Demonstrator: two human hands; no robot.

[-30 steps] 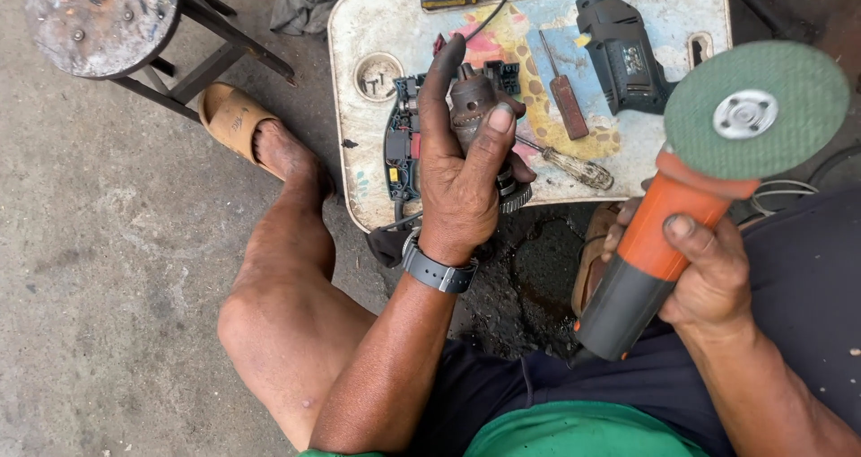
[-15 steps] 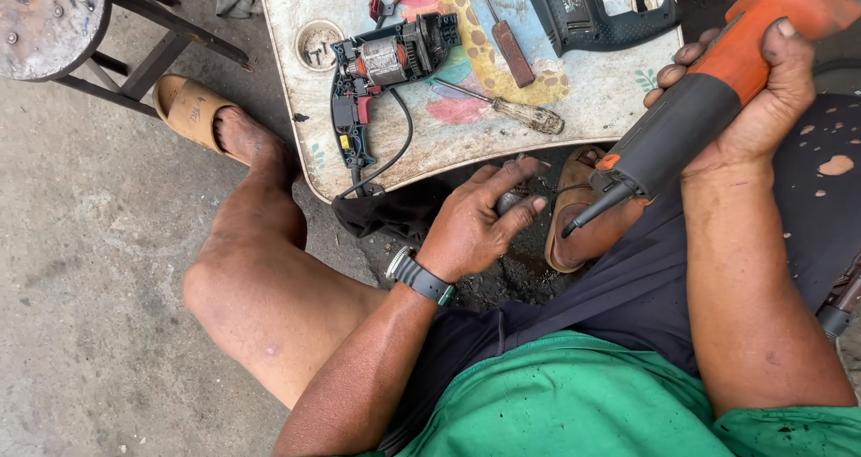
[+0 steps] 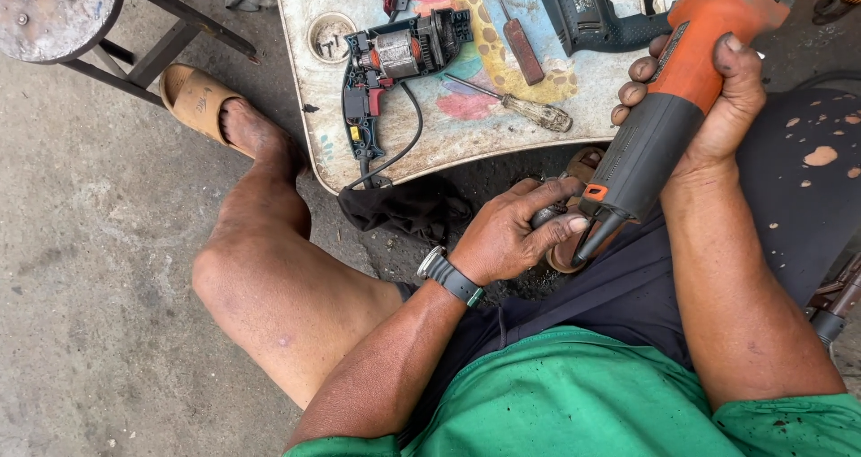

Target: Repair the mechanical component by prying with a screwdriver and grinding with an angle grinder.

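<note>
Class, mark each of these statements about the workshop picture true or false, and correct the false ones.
1. The right hand grips an orange and grey angle grinder. True.
2. The left hand rests on the opened drill. False: it is down by the grinder's cord end, apart from the drill lying on the painted board.
3. A wristwatch is on the left wrist. True.
4. Both screwdrivers are held in the hands. False: the yellow-handled screwdriver and the brown-handled screwdriver lie on the board.
5. The foot beside the stool is bare. False: it wears a tan sandal.
</note>
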